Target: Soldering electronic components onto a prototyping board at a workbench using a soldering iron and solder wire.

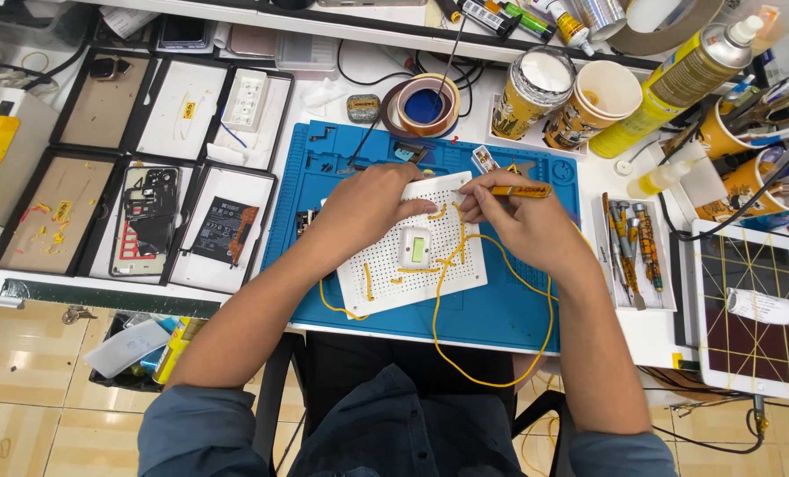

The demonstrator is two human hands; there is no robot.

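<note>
While the white perforated board (412, 256) lies flat on the blue work mat (500, 300), the left hand (368, 208) presses its upper edge with loosely curled fingers, gripping nothing. The right hand (518, 221) pinches a slim yellow-handled tool (520, 191) at the board's top right corner. A yellow wire (492, 353) threads across the board past a small white module (415, 247) and loops off the mat's front edge. The board looks light and stiff, best held by its edges; the wire appears thin and limp, apt to snag, and is best taken close to its anchored end.
</note>
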